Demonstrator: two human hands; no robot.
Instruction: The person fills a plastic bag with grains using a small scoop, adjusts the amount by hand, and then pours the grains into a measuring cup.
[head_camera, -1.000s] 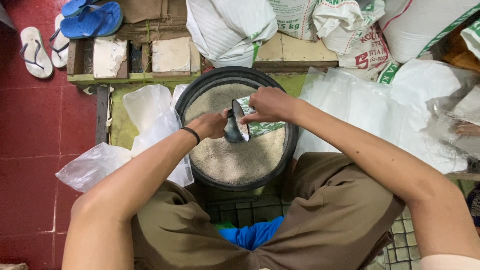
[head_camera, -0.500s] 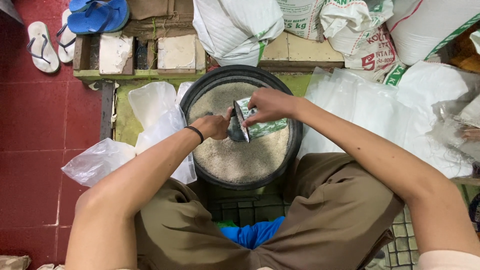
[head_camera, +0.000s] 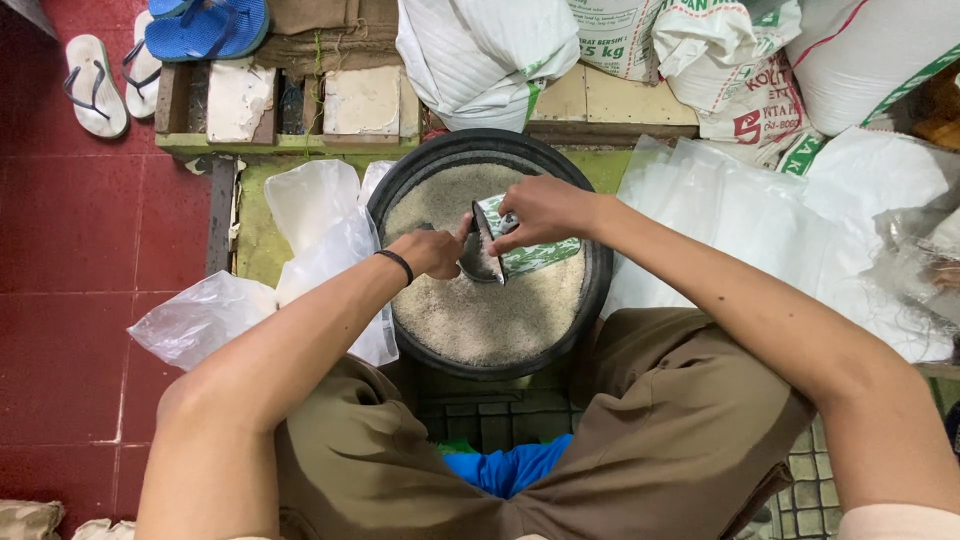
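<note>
Right now both hands meet over the black round tub (head_camera: 590, 300) of rice (head_camera: 480, 320) at frame centre: the left hand (head_camera: 432, 250) is closed on a dark scoop (head_camera: 476, 258) tipped into the mouth of a small clear bag (head_camera: 528, 256), which the right hand (head_camera: 540, 208) pinches open at its top edge. Likely slip: the bag mouth is narrow and floppy, so if the pinch loosens or the scoop tilts off-line, grains fall back into the tub or over its rim. Loose plastic bags (head_camera: 310, 230) lie just left of the tub, so spilled rice could scatter among them.
</note>
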